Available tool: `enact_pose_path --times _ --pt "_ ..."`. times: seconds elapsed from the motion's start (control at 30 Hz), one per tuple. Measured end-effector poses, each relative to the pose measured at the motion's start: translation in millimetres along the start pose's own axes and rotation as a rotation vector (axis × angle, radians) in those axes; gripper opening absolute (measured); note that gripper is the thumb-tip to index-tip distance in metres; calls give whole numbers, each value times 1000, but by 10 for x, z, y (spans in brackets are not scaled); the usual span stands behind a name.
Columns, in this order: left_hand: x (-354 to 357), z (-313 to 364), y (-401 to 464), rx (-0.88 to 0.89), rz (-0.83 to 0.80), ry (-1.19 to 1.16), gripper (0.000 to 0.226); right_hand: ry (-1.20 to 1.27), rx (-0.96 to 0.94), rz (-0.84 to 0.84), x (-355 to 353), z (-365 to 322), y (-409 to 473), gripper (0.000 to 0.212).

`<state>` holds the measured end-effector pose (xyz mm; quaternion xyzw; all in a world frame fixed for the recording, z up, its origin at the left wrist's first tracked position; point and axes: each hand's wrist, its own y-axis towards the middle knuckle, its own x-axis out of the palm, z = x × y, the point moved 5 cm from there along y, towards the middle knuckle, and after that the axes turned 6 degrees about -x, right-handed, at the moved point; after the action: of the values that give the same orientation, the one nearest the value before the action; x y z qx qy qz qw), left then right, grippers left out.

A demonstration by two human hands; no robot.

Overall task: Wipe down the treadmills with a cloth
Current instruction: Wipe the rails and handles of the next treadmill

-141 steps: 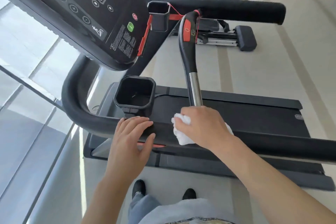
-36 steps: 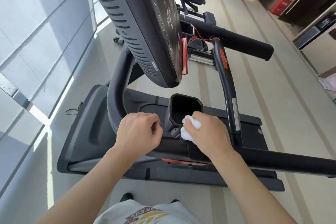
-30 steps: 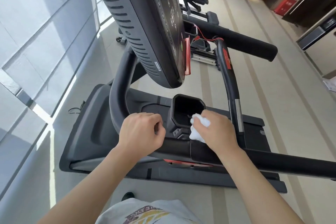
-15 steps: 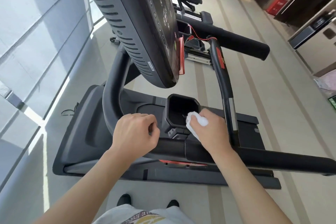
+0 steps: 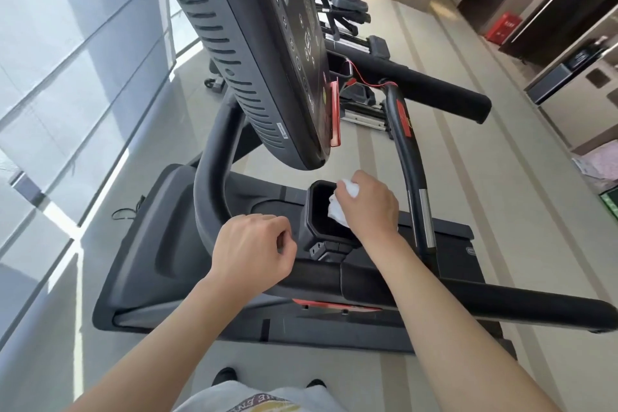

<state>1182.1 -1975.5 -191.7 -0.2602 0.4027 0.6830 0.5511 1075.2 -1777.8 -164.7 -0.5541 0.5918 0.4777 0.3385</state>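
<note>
Your right hand [image 5: 371, 207] grasps the crumpled white cloth [image 5: 337, 211] at the right rim of the black plastic cup holder [image 5: 317, 207] on the black treadmill [image 5: 167, 244]. Your left hand [image 5: 250, 247] curls around its curved black handrail [image 5: 207, 184].

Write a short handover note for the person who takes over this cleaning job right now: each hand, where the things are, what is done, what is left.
Right hand: grips the crumpled white cloth and presses it on the far inner side of the black square cup holder.
Left hand: fingers curled on the black curved handrail, steadying.
Black treadmill: you stand beside it; its big dark console hangs above the holder.
Done: cannot be judged from this view; no surface shows visible dirt or wetness.
Left: finish the holder, then probably the console, the silver-and-black centre grip bar, the far handrail and the other machines behind.
</note>
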Motion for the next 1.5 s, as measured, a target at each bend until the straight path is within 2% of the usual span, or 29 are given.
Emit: enact_pose_path --times 0.23,0.33,0.53,0.7,0.9,1.13,1.3,1.4,1.5 --pt "32 -4 -7 0 -4 27 20 53 -129 -39 122 -396 -98 35" --pt "38 -4 1 -11 -8 48 20 102 -139 -67 135 -366 -168 38" --pt "23 36 2 -36 -12 42 20 75 -307 -140 -14 -255 -482 46" --pt "-28 56 2 -89 -27 -81 16 69 -309 -100 -147 141 -508 36" --pt "-9 208 84 -159 42 -137 18 291 -269 -94 -225 471 -560 33" --pt "188 956 195 -37 40 -210 20 243 -298 -140 -345 1093 -712 33" --pt "585 1465 327 -9 -41 -258 22 278 -307 -16 -594 1756 -774 23" --pt "796 1705 455 18 -41 -218 23 299 -387 -74 -644 1983 -719 32" --pt "1024 1803 608 26 -25 -154 23 246 -589 -158 -607 1989 -617 36"
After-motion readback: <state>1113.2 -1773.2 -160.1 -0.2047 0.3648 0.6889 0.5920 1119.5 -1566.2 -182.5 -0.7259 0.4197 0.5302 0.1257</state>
